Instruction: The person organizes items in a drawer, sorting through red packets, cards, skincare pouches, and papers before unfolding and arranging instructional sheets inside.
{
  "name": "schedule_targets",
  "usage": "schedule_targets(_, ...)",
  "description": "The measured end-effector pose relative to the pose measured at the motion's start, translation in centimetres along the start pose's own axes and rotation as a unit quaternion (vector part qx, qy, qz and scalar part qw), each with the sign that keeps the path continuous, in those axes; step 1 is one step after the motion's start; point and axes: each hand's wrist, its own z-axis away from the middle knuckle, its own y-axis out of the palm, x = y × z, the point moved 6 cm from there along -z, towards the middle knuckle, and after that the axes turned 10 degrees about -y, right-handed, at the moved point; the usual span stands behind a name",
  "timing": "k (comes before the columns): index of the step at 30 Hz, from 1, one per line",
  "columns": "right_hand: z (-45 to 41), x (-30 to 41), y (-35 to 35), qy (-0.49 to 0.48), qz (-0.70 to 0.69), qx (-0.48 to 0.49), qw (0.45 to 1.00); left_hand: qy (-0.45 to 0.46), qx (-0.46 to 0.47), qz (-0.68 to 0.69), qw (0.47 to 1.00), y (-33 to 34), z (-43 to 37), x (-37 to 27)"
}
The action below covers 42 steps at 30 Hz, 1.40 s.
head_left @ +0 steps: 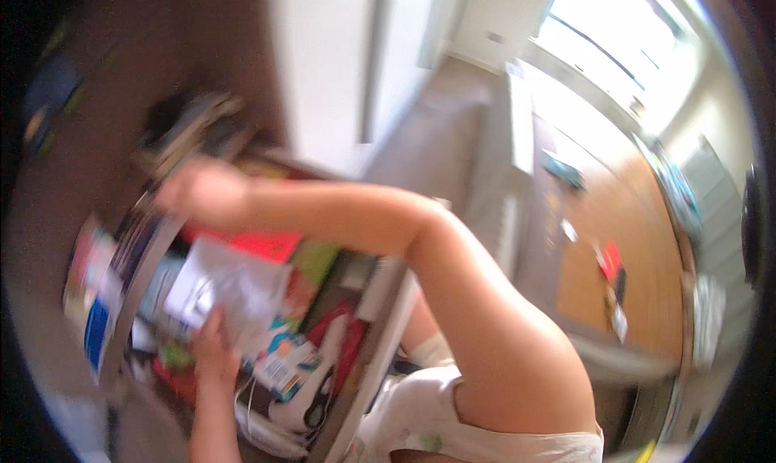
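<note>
An open drawer [148, 269] full of mixed items lies before me, tilted in the view. My left hand [215, 351] is at a shiny white plastic packet [227, 281] inside it; the thumb rests on the packet and the other fingers are hidden beneath. My right hand [203, 190] reaches across to the drawer's upper corner, close to a stack of dark and tan items [194, 126]. Motion blur hides its fingers and anything they hold. Between the forearms, bright red paper [260, 245] shows in the drawer. A blue and white box [282, 366] with a printed code lies beside the packet.
A white elongated object [315, 378] and a white cable [248, 402] lie in the drawer. Books or papers [97, 311] stand beyond its front. A white panel [327, 69] rises above. To the right is a wooden table [642, 269] with small items, below a bright window [612, 26].
</note>
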Motion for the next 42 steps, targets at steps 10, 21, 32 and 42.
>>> schedule_targets(10,19.0,12.5,-9.9,-0.1,0.125,0.04,0.986,-0.102,0.115,0.297,0.942,11.9,1.7,-9.0)
schedule_targets(21,41.0,16.3,-26.6,0.2,0.06,-0.156,0.965,-0.09,0.411,0.167,0.892,38.9,3.5,-17.1)
schedule_targets(32,62.2,21.0,-33.2,0.439,0.152,-0.269,0.844,-0.207,0.553,0.124,0.798,62.1,6.1,-12.3)
schedule_targets(42,76.2,15.5,-36.2,0.541,0.411,-0.154,0.718,-0.217,0.489,0.12,0.836,65.8,6.3,-6.3)
